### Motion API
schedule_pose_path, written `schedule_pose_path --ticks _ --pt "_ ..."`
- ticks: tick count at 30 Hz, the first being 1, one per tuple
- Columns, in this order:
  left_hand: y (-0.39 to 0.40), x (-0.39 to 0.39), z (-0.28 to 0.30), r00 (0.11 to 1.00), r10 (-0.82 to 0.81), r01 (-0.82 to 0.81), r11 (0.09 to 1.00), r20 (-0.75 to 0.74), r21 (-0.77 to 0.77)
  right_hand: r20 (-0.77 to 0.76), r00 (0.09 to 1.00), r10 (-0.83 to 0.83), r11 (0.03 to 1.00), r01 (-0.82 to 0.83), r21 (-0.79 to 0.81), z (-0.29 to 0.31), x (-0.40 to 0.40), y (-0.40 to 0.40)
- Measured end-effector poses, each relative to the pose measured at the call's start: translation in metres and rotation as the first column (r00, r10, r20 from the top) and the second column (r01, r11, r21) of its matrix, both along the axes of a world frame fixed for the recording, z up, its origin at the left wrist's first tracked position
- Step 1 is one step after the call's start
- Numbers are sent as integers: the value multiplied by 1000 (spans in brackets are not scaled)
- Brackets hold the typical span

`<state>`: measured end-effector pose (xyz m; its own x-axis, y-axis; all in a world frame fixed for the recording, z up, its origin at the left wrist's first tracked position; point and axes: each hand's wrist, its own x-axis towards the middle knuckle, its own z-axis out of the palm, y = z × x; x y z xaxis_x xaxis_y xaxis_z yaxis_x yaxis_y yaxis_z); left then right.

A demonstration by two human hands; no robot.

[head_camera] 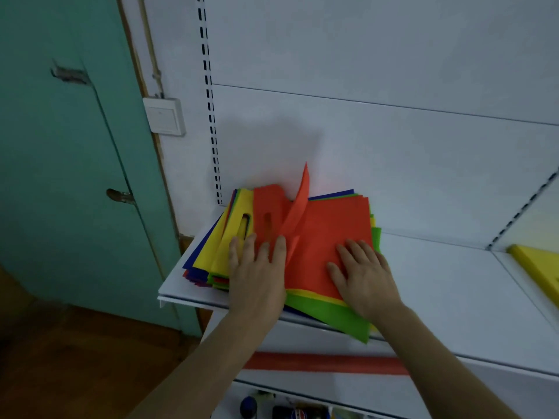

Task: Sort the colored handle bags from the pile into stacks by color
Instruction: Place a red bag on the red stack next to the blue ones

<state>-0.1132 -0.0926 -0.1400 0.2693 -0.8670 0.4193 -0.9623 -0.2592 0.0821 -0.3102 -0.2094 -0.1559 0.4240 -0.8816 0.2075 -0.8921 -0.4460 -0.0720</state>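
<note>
So the white shelf has loads of bare room off to the right of my fingers. The pile sits right under them, near the shelf's left end and hanging over the front lip. Nothing's sorted yet I reckon. Orange bag on top, left hand and right hand both flat, fingers spread, pinching nothing. Next: lift the orange, start a stack rightward.

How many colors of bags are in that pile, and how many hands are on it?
Bag colors showing in the pile:
Orange-red: 1
Yellow: 1
Green: 1
Blue: 1
Total colors: 4
Hands on the pile: 2, the left hand and the right hand, both flat.
The number of bags in each color is hidden.
</note>
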Motion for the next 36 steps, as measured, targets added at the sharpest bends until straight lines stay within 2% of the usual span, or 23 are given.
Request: schedule_pose_path --ticks 5,8,10,12,15,18,22,26,28,30,32,36 --pt "-3 -8 7 940 -251 225 965 -231 -134 166 971 -171 985 172 8 -1 -14 -1" --pt "-5 -9 19 842 -257 155 957 -473 -243 262 916 -304 952 278 131 7 -26 -6" --pt "-8 -6 30 795 -225 57 952 -564 -299 371 843 -389 913 300 277 12 -33 -12" --pt "-11 4 40 734 -164 -31 961 -659 -274 423 789 -446 874 282 396 18 -37 -18" --pt "-14 24 48 591 -98 -67 983 -801 -170 457 741 -491 845 278 457 23 -43 -23" --pt "-18 36 54 607 -54 -68 990 -793 -120 468 721 -511 834 284 474 25 -49 -26" --pt "-25 43 63 642 7 -50 998 -767 -32 504 657 -560 772 194 605 22 -54 -30" --pt "-23 46 66 774 -62 82 997 -631 4 508 703 -497 833 223 507 31 -54 -26" --pt "-21 45 73 772 -140 139 989 -620 -49 530 719 -450 875 238 422 34 -55 -23" --pt "-19 47 77 732 -245 188 970 -636 -156 583 700 -412 907 252 338 37 -56 -19" --pt "-15 49 78 660 -358 232 933 -661 -274 704 603 -376 926 236 294 41 -59 -15" --pt "-12 52 76 536 -432 173 897 -725 -407 937 282 -205 973 162 164 57 -62 0"
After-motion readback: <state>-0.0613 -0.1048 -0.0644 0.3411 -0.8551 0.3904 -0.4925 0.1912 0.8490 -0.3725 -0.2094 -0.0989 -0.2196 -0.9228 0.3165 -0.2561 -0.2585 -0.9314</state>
